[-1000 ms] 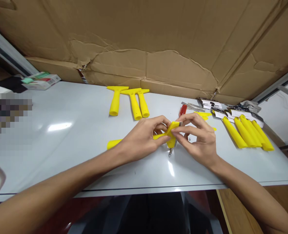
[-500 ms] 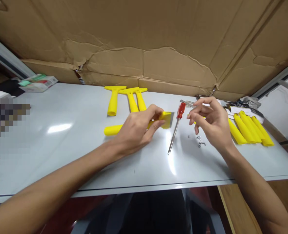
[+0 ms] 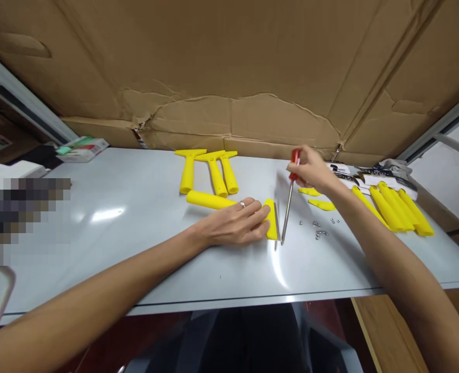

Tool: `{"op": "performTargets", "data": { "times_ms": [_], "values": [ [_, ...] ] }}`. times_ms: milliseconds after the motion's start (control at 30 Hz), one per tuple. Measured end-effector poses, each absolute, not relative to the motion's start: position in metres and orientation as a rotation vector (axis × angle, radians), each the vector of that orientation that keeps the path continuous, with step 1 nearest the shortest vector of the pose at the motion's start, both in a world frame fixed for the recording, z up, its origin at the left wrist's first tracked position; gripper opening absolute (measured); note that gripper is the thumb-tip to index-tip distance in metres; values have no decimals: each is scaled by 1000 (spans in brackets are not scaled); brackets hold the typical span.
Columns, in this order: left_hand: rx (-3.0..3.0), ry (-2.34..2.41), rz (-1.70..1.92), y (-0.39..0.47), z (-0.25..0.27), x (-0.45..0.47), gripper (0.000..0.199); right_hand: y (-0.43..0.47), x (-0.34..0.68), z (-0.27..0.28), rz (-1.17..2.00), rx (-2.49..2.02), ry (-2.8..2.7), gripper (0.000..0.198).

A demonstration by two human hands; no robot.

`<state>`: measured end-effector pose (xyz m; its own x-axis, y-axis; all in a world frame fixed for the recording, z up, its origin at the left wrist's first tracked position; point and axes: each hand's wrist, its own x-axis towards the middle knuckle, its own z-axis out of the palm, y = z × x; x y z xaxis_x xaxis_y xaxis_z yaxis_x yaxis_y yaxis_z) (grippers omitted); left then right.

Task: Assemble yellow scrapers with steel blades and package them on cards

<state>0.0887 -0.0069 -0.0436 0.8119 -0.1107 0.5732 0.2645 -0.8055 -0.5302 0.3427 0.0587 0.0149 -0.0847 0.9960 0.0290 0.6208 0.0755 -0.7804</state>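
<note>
A yellow scraper [image 3: 210, 200] with a metal blade edge lies across the table, its handle pointing left. My left hand [image 3: 237, 221] is closed over it near the head, with fingers pressed on the yellow top; part of the scraper is hidden beneath. In my right hand [image 3: 311, 168] is a red-handled screwdriver [image 3: 289, 207], held nearly upright. Its tip is close beside the blade's right edge. To the right of the shaft lie several small screws or nuts [image 3: 318, 234], too small to tell apart, and two flat yellow pieces [image 3: 321, 204].
Three yellow T-shaped scrapers [image 3: 188, 173] lie at the back, left of centre. Several yellow handles [image 3: 392, 210] rest on the right, near black-and-white packets [image 3: 388, 178]. A small box [image 3: 82, 149] sits at the back left. Cardboard [image 3: 229, 67] rises behind the table [image 3: 144, 274].
The right hand has picked the screwdriver up off the table and raised it upright. The left hand has turned palm down, and the scraper now lies with its head lower and flatter.
</note>
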Motion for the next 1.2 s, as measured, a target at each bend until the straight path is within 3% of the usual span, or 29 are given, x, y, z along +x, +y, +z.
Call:
{"op": "performTargets", "data": {
  "times_ms": [233,1200],
  "values": [
    [-2597,-150,-869,-4,-46,87,19,36,355,65,603,-1213,-1313,49],
    [-2408,-60,-821,-5,-40,91,11,37,345,42,613,-931,-1284,48]
  ]
}}
